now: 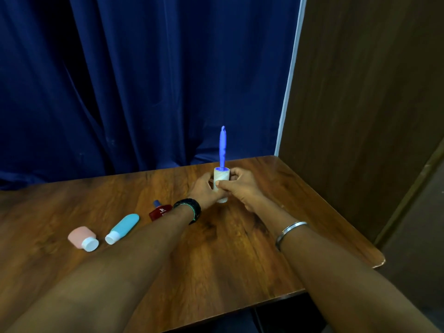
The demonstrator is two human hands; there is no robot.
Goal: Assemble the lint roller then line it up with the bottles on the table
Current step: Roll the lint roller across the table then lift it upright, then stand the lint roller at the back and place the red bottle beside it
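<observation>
The lint roller stands upright near the table's middle right: a pale paper roll (pixel 222 177) with a blue handle (pixel 223 146) rising out of its top. My left hand (pixel 205 189) wraps the roll from the left, and my right hand (pixel 240 186) grips it from the right with the thumb across its front. Three bottles lie in a slanted row to the left: a pink one with a white cap (pixel 82 237), a teal one with a white cap (pixel 123 228), and a dark red one (pixel 159 211) partly hidden behind my left wrist.
The wooden table (pixel 216 260) ends at a rounded corner on the right and a front edge below my forearms. A blue curtain (pixel 144 80) hangs behind the table, and a brown wooden panel (pixel 360 92) stands along its right side.
</observation>
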